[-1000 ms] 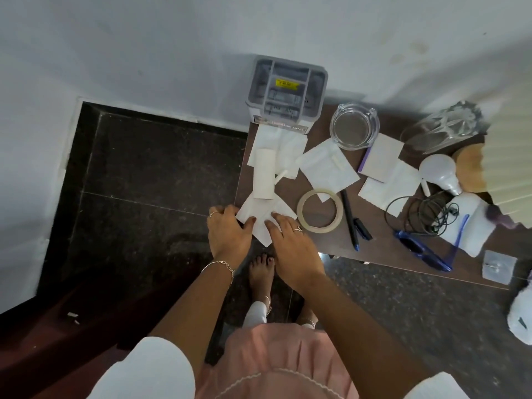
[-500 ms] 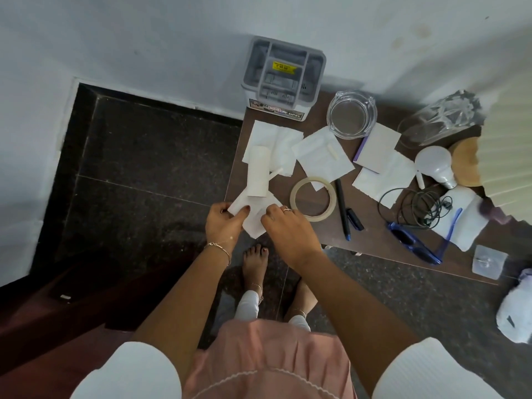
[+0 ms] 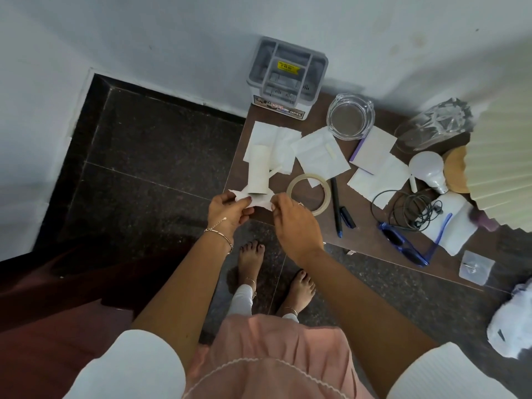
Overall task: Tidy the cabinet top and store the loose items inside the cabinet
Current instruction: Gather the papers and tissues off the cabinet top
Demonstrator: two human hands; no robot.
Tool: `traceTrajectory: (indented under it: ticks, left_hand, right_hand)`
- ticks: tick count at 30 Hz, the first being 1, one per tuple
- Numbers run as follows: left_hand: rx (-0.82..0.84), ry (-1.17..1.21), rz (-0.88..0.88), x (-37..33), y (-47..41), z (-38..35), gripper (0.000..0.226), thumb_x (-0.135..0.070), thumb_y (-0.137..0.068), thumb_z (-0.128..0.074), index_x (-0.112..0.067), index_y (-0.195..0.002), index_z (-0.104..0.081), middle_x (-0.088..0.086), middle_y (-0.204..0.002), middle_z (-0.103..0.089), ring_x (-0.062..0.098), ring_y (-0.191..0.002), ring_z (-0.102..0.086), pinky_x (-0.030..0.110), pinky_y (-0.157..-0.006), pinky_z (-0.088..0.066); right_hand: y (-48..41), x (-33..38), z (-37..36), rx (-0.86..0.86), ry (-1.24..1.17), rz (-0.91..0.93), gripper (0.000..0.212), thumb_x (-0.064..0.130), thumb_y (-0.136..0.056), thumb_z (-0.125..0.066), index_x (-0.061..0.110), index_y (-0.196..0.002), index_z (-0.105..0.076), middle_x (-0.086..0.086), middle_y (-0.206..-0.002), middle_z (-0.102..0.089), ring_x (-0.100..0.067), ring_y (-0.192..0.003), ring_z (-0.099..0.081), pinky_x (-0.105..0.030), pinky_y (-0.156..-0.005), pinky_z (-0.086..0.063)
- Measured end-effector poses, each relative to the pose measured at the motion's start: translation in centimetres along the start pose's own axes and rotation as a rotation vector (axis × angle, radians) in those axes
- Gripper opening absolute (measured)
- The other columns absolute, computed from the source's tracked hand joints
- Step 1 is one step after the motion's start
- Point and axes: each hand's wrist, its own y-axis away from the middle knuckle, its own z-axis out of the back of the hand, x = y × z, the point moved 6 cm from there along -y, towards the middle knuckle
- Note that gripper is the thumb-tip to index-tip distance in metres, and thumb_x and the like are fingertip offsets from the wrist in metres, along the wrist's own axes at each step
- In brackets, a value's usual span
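A white tissue (image 3: 259,199) is pinched between my left hand (image 3: 227,211) and my right hand (image 3: 293,223) at the near left corner of the brown cabinet top (image 3: 371,234). It is lifted slightly at the edge, and a cardboard tube (image 3: 259,171) lies with its near end on it. More white tissues (image 3: 319,154) are spread behind. A tape ring (image 3: 309,194), a black pen (image 3: 336,205) and a pen cap (image 3: 347,217) lie to the right of my right hand.
A grey compartment organiser (image 3: 288,73) stands at the back by the wall. Also on top: glass ashtray (image 3: 349,116), notepad (image 3: 372,148), light bulb (image 3: 427,171), black earphone cable (image 3: 403,208), blue sunglasses (image 3: 408,246), clear plastic wrap (image 3: 434,125), pleated lampshade (image 3: 506,162). Dark stone floor lies left.
Both hands went from lying flat on the tissue to pinching its near edges and drawing it toward the cabinet's front corner. The camera view shifted slightly.
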Motion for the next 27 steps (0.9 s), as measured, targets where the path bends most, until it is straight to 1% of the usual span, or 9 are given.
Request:
traceTrajectory:
  ticks: [5,7,9,12,15,19,21,24,27]
  left_hand:
    - [-0.002,0.038,0.013,0.3,0.3,0.5,0.034,-0.006,-0.082,-0.069,-0.01,-0.112,-0.052,0.013,-0.105,-0.065,0.012,-0.068,-0.064,0.024,-0.063,-0.052]
    - [0.019,0.039,0.006,0.3,0.4,0.7,0.04,-0.006,-0.082,-0.069,-0.004,-0.119,-0.055,0.017,-0.11,-0.067,0.014,-0.074,-0.065,0.025,-0.066,-0.053]
    - [0.033,0.037,-0.007,0.2,0.5,0.9,0.043,-0.006,-0.081,-0.069,-0.003,-0.122,-0.056,0.018,-0.11,-0.067,0.016,-0.078,-0.066,0.026,-0.068,-0.054]
    - [0.052,0.04,-0.017,-0.3,0.7,0.8,0.043,-0.006,-0.081,-0.069,-0.004,-0.122,-0.056,0.016,-0.11,-0.067,0.019,-0.085,-0.067,0.025,-0.066,-0.052]
    - [0.086,0.014,-0.026,-0.6,0.9,0.7,0.043,-0.005,-0.081,-0.069,-0.005,-0.122,-0.055,0.016,-0.111,-0.067,0.021,-0.088,-0.067,0.024,-0.066,-0.053]
    - [0.119,-0.008,-0.004,-0.5,1.2,0.7,0.038,-0.002,-0.083,-0.066,-0.003,-0.118,-0.054,0.014,-0.1,-0.068,0.015,-0.073,-0.068,0.024,-0.068,-0.054]
    - [0.123,-0.014,-0.002,-0.5,1.3,0.8,0.034,-0.002,-0.083,-0.066,-0.004,-0.116,-0.054,0.014,-0.101,-0.068,0.013,-0.071,-0.068,0.025,-0.072,-0.056]
    - [0.103,-0.01,-0.006,-0.3,1.3,1.2,0.027,-0.002,-0.083,-0.066,-0.006,-0.108,-0.056,0.016,-0.108,-0.067,0.017,-0.079,-0.068,0.027,-0.076,-0.056]
    - [0.055,0.0,-0.018,-0.1,1.0,2.1,0.034,-0.003,-0.08,-0.069,-0.007,-0.112,-0.057,0.016,-0.114,-0.066,0.023,-0.094,-0.067,0.026,-0.072,-0.055]
  right_hand:
    - [0.2,0.5,0.1,0.005,-0.098,0.006,0.015,0.017,-0.096,-0.046,0.014,-0.109,-0.051,-0.005,-0.098,-0.062,-0.021,-0.079,-0.054,-0.03,-0.065,-0.037]
    - [0.3,0.5,-0.2,0.041,-0.121,0.012,0.026,0.015,-0.09,-0.051,0.015,-0.116,-0.053,-0.005,-0.111,-0.061,-0.022,-0.093,-0.057,-0.03,-0.073,-0.042]
    - [0.3,0.5,-0.6,0.068,-0.073,0.022,0.039,0.016,-0.085,-0.056,0.014,-0.124,-0.052,-0.006,-0.124,-0.056,-0.023,-0.107,-0.055,-0.035,-0.087,-0.046]
    - [0.2,0.5,-0.7,0.085,0.037,0.044,0.057,0.012,-0.08,-0.062,0.017,-0.134,-0.046,-0.006,-0.136,-0.045,-0.027,-0.117,-0.05,-0.042,-0.098,-0.046]
    - [-0.1,0.8,-0.5,0.088,0.139,0.072,0.067,0.005,-0.077,-0.064,0.02,-0.138,-0.04,-0.009,-0.14,-0.038,-0.029,-0.117,-0.047,-0.042,-0.097,-0.045]
    - [-0.8,1.6,-0.3,0.07,0.244,0.144,0.067,0.0,-0.074,-0.064,0.018,-0.134,-0.041,-0.013,-0.145,-0.036,-0.033,-0.12,-0.047,-0.045,-0.092,-0.051]
    - [-1.1,1.9,-0.6,0.105,0.295,0.19,0.076,0.002,-0.078,-0.063,0.023,-0.143,-0.032,-0.011,-0.154,-0.025,-0.034,-0.134,-0.036,-0.047,-0.101,-0.043]
    - [-1.3,2.0,-1.1,0.19,0.346,0.238,0.083,0.004,-0.087,-0.058,0.028,-0.152,-0.013,-0.006,-0.162,-0.002,-0.033,-0.146,-0.013,-0.047,-0.114,-0.026]
    - [-1.4,2.1,-1.1,0.216,0.388,0.244,0.081,0.004,-0.088,-0.056,0.027,-0.153,-0.013,-0.005,-0.162,0.003,-0.032,-0.147,-0.009,-0.047,-0.117,-0.019]
